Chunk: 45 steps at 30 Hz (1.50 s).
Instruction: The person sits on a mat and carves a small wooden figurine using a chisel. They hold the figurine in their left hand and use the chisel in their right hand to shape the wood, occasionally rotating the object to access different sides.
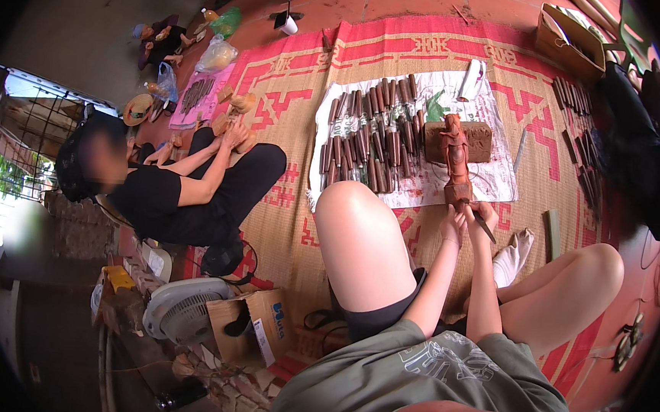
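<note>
A reddish carved wooden figure leans with its upper part on a brown wooden block, its square base toward me. At that base, the fingers of my left hand are closed on the figure's near end. My right hand is right beside it, closed around a slim carving chisel whose dark end sticks out toward the lower right. The chisel's working tip is hidden near the base. Left of the block, several brown-handled carving tools lie in rows on a white sheet.
A patterned red and straw-coloured mat spreads beneath. More tools lie at the right, below a wooden box. At left, another person in black works on a pale wooden piece. A fan and cardboard box stand at lower left.
</note>
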Tool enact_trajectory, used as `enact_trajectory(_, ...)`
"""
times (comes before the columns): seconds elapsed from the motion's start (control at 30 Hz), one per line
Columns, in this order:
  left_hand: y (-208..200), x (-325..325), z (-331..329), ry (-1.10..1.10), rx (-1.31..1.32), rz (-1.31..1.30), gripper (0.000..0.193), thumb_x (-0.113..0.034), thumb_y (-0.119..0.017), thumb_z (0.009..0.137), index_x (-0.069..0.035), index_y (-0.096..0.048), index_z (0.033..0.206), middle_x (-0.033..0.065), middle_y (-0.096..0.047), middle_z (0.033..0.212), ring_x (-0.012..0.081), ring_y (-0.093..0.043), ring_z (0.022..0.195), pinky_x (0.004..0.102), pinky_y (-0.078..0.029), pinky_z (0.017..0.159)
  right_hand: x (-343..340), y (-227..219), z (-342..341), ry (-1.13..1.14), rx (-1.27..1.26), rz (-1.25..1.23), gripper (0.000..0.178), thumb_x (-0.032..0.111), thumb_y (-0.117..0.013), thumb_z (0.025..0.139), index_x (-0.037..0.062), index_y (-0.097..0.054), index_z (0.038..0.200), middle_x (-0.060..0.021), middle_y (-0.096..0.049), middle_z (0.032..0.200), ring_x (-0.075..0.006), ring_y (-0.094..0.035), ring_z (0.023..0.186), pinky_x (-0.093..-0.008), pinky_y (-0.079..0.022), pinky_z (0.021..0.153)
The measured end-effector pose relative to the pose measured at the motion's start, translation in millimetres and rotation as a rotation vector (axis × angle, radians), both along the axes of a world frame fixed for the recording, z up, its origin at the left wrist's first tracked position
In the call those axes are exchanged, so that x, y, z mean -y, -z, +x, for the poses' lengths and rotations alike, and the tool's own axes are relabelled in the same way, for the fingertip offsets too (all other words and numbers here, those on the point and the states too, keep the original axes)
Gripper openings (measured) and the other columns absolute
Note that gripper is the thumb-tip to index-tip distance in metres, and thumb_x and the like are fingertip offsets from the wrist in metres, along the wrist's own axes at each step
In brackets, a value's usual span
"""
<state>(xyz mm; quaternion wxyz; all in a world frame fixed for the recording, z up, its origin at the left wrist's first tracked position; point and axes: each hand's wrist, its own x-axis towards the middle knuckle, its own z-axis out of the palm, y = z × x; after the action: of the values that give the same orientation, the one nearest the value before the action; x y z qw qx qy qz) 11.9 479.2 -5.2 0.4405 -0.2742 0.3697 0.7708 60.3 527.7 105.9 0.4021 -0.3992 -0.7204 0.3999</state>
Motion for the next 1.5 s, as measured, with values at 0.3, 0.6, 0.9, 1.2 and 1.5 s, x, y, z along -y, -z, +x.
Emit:
enact_trajectory(0.3, -19.6, -2.7, 1.4, -0.029, -0.009, 0.046, 0.077, -0.045, -0.059, 0.087, 0.014, -0.031, 0.128, 0.0257, -0.04, 0.134, 0.0308, -0.045, 0.123, 0.0371, -0.039, 0.103, -18.7, -37.3, -14.2, -0.014, -0.027, 0.029, 0.007, 0.0, -0.066, 0.07, -0.0028, -0.06, 0.068, -0.0103, -0.059, 0.058, -0.0135, -0.055, 0.052, -0.0268, -0.044, 0.051)
enact_trajectory(0.6, 0.9, 1.8, 2.9, 0.065, -0.072, 0.095, 0.089, -0.051, -0.057, 0.086, 0.015, -0.02, 0.134, 0.0261, -0.033, 0.139, 0.0323, -0.036, 0.13, 0.039, -0.035, 0.106, -9.7, -39.8, -12.4, -0.031, -0.101, -0.079, 0.011, 0.004, -0.068, 0.069, -0.0039, -0.06, 0.069, -0.0126, -0.063, 0.069, -0.0153, -0.059, 0.061, -0.027, -0.046, 0.058)
enact_trajectory(0.9, -18.9, -0.2, 3.4, 0.03, -0.022, -0.038, 0.051, -0.049, -0.053, 0.09, -0.002, -0.055, 0.108, 0.0004, -0.06, 0.092, 0.0068, -0.051, 0.069, 0.0202, -0.04, 0.058, 12.2, -35.7, 4.5, -0.089, 0.046, -0.324, 0.011, 0.0, -0.068, 0.07, -0.0048, -0.058, 0.067, -0.0093, -0.063, 0.062, -0.0115, -0.06, 0.06, -0.0253, -0.048, 0.055)
enact_trajectory(1.2, -14.3, 6.8, 0.8, 0.076, -0.075, -0.03, 0.063, -0.052, -0.054, 0.087, 0.005, -0.051, 0.115, 0.0111, -0.059, 0.114, 0.0141, -0.058, 0.096, 0.0245, -0.045, 0.075, 17.6, -3.2, -3.0, -0.052, -0.033, -0.279, 0.01, 0.002, -0.067, 0.07, -0.0028, -0.059, 0.071, -0.013, -0.062, 0.069, -0.0135, -0.062, 0.065, -0.0269, -0.048, 0.059)
enact_trajectory(1.5, -14.0, 0.3, -0.1, 0.063, -0.041, 0.024, 0.056, -0.052, -0.053, 0.088, 0.002, -0.052, 0.106, 0.0075, -0.057, 0.102, 0.012, -0.054, 0.085, 0.0235, -0.042, 0.068, 12.5, -17.2, -16.9, 0.029, -0.104, -0.048, 0.01, 0.004, -0.067, 0.068, -0.0015, -0.059, 0.07, -0.0139, -0.064, 0.073, -0.0248, -0.064, 0.068, -0.0327, -0.05, 0.064)
